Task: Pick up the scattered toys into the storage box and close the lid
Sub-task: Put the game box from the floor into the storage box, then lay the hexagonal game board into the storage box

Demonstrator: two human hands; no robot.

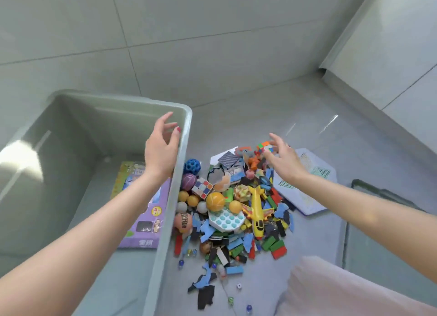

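A pale grey-green storage box [182, 164] stands open on the floor at the left, with a purple toy package [146, 209] lying flat inside it. My left hand [162, 145] hovers over the box's right wall with relaxed fingers and holds nothing. To the right of the box lies a heap of toys: balls, a yellow toy plane [256, 207], a white pop-it [227, 220], blocks and puzzle pieces. My right hand [282, 156] reaches over the far end of the heap, fingertips at a small colourful cube [266, 147].
A white perforated board [305, 181] lies right of the heap. A dark-rimmed clear panel [378, 221], perhaps the lid, rests on the floor at the right. Marbles and a die are scattered near my pink-clad knee [343, 289]. Tiled walls close in behind.
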